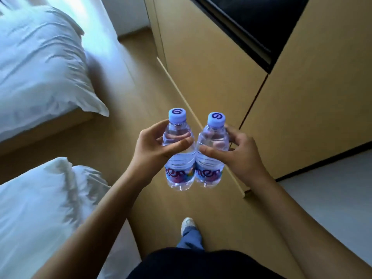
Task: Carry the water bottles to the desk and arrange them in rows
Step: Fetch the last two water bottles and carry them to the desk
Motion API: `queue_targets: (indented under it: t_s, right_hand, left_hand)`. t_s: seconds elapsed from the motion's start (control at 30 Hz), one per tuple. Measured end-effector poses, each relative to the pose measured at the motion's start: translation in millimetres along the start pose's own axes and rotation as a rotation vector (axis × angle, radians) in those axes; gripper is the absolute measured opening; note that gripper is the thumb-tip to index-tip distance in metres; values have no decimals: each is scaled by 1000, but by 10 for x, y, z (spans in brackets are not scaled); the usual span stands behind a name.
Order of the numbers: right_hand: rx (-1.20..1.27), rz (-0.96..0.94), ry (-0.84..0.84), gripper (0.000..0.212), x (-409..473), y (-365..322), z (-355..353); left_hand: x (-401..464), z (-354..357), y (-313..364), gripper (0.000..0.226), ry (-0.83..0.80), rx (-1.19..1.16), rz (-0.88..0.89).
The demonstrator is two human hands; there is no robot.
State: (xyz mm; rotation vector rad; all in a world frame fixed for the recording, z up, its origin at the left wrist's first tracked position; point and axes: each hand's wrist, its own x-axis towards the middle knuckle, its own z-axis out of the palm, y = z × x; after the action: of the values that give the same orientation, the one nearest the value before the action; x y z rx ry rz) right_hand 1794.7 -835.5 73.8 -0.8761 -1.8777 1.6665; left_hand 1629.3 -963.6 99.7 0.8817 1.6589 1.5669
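Shoe (186,224) and denim leg low in frame, mid-stride on wood floor (141,93); dark shirt at bottom edge.

Forearms reaching forward from both sides. Left hand (153,146) wrapped round upper body of left bottle (178,158), thumb across the front, fingers visible through the clear wall behind. Right hand (239,152) gripping right bottle (210,156) the same way, thumb lying forward on the shoulder. Bottles upright, tilted slightly outward at the caps, touching at the lower bodies, held in the air over the floor between bed and cabinets. Not yet at any desk; none identifiable in view.

Handling, by judgement: full and sealed, so moderately heavy for size; thin ribbed plastic, likely to flex under a hard squeeze; smooth wall, possibly slippery if damp. Best hold at the ribbed waist just above the label, as taken here; caps too small for a secure carry. Not fragile, but prone to roll if dropped.

Appearance: clear plastic, water near the neck, pale blue caps with a dark swirl mark, blue label band with purple lettering, part hidden by curve.

Further off: white pillows (40,63) and bedding at left, tan cabinets (211,67) at right, dark screen (251,21) top right.
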Motion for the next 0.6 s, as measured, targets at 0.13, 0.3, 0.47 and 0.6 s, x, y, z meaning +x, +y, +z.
queue_targets:
  t_s: [0.13, 0.3, 0.47, 0.6]
  right_hand:
    - [-2, -11, -104, 43, 520, -185, 534]
    - [-3, -26, -221, 35, 1217, -351, 990]
    - [19, -10, -299, 39, 2127, -424, 1293]
    - [15, -37, -335, 45, 2984, -502, 1481]
  left_hand:
    - [217, -599, 14, 26, 104, -16, 6]
    - [591, -1132, -8, 26, 212, -32, 18]
    - [1278, -1530, -66, 28, 307, -47, -6]
    - [1973, -1812, -62, 29, 367, -64, -5]
